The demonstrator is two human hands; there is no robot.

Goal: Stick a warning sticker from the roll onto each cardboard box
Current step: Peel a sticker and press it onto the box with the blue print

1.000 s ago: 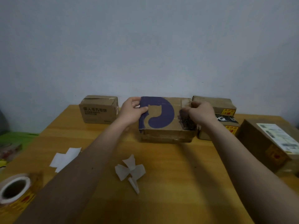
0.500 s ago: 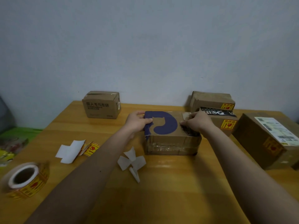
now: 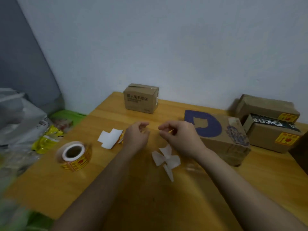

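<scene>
Both hands, L (image 3: pixel 135 139) & R (image 3: pixel 180 139), loosely curled, gripping nothing, hover mid-table; yellow sticker roll (image 3: pixel 75 155) lies left, purple-printed cardboard box (image 3: pixel 221 135) right, unstickered. Risk: roll rolling away when grabbed.

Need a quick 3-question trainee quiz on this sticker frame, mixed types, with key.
1. True or false: the sticker roll stands on top of a box.
2. Multiple choice: which box shows no yellow sticker? A) the blue-print box B) the black-tape box C) the rear right box
3. Fill in: the white backing scraps lie on the ____, below the right hand.

Key: 1 false, it lies on the table left of the left hand. 2 A. 3 table.
</scene>
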